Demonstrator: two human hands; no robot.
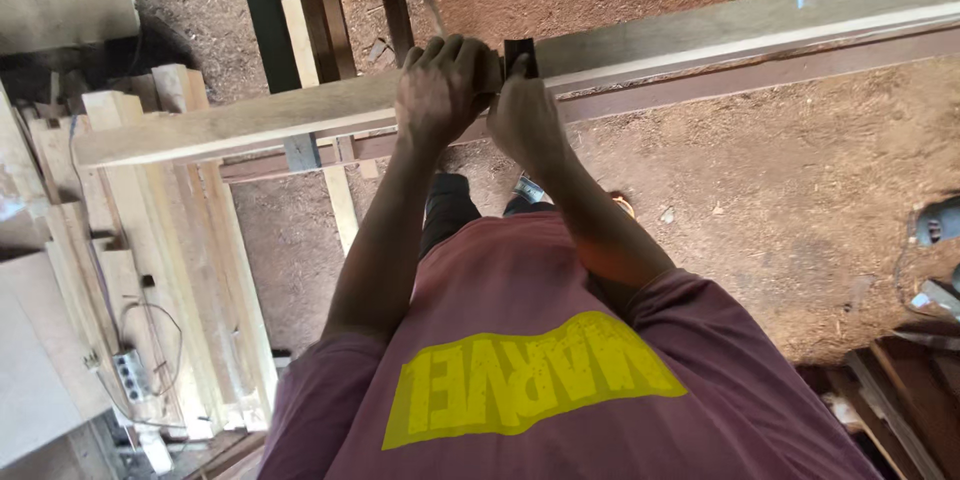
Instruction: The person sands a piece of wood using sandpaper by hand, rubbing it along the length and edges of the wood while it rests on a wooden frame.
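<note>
A long pale wooden plank (700, 35) runs across the view on a dark reddish beam (780, 75). A small black tool (520, 53) sits on the plank's top near its middle. My left hand (440, 90) is curled over the plank just left of the tool, thumb reaching toward it. My right hand (525, 125) grips the tool from the near side, its fingers hiding the tool's lower part. The two hands touch each other.
Stacked light timber boards (150, 240) lie to the left, with a white power strip and cable (130, 375). Dark upright frame members (265, 10) cross behind the plank. The floor is sawdust-covered earth (780, 200). Dark planks (900, 390) lie at lower right.
</note>
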